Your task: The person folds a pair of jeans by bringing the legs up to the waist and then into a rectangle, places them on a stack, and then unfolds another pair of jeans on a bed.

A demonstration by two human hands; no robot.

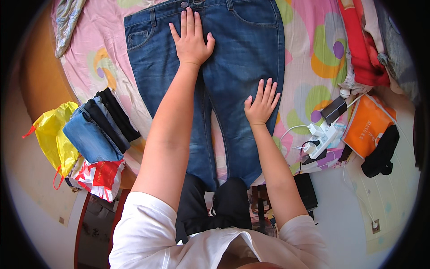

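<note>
A pair of blue denim jeans lies spread front side up before me, waistband at the far end and legs pointing toward my knees. Flat on the fly area, just below the metal waist button, rests my left hand with fingers apart. My right hand lies palm down on the jeans leg at the right, near its outer seam, fingers spread. Neither hand grips anything. The leg ends hang at the bed's near edge by my knees, where their hems are hidden.
Patterned bedsheet surrounds the jeans. Folded trousers are stacked at left beside a yellow plastic bag and a red-and-white bag. At right are a power strip, a black adapter, an orange bag and red cloth.
</note>
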